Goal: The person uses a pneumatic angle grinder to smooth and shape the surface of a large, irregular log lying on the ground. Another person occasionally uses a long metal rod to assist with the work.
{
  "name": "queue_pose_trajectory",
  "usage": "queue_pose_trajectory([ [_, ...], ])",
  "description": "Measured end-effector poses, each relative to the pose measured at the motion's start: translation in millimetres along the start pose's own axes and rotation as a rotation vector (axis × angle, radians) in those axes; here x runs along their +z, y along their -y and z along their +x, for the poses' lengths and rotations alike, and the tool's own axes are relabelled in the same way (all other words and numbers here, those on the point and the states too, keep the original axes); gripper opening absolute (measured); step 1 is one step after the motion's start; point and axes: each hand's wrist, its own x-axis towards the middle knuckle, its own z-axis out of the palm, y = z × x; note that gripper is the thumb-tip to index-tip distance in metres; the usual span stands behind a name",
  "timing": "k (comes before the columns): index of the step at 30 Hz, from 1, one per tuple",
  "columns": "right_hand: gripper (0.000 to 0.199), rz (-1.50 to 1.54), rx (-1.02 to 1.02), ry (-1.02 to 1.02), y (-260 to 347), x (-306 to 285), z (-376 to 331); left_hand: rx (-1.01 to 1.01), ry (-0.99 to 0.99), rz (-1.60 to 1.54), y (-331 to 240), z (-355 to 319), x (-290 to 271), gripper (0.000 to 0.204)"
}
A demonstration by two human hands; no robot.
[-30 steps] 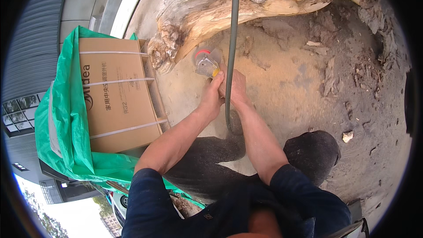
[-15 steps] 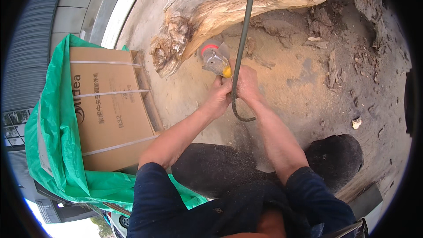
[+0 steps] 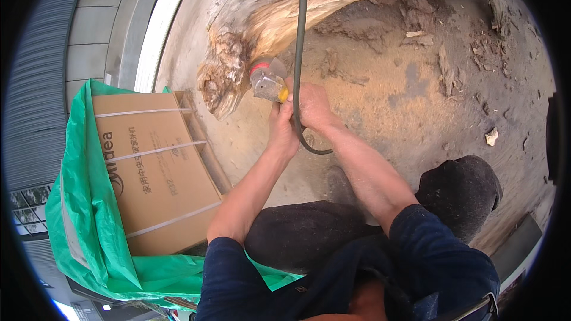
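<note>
To my left I see a strapped cardboard box [image 3: 156, 172] on green tarpaulin [image 3: 89, 226]; sawdust [image 3: 380, 95] covers the ground ahead.

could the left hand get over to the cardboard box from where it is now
Probably yes. The left hand is wrapped on the grinder at the tree stump, and the cardboard box lies just to its left on the green sheet, with only bare ground between. It would have to let go first.
</note>
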Motion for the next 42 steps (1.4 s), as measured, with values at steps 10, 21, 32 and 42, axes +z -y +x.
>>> queue_pose_trajectory([
  [10,0.027,0.144,-0.008,-0.053,10,25,-12,-0.028,-0.034,-0.03,3,-11,-17,0.055],
  [21,0.027,0.107,0.044,-0.018,11,7,1,0.008,-0.064,0.046,-7,5,-9,0.071],
  [32,0.03,0.041,-0.01,0.062,10,8,5,0.011,-0.107,-0.047,-4,2,-9,0.066],
  [42,0.025,0.18,0.001,-0.032,20,16,-25,0.094,-0.109,-0.01,23,-8,-34,0.064],
])
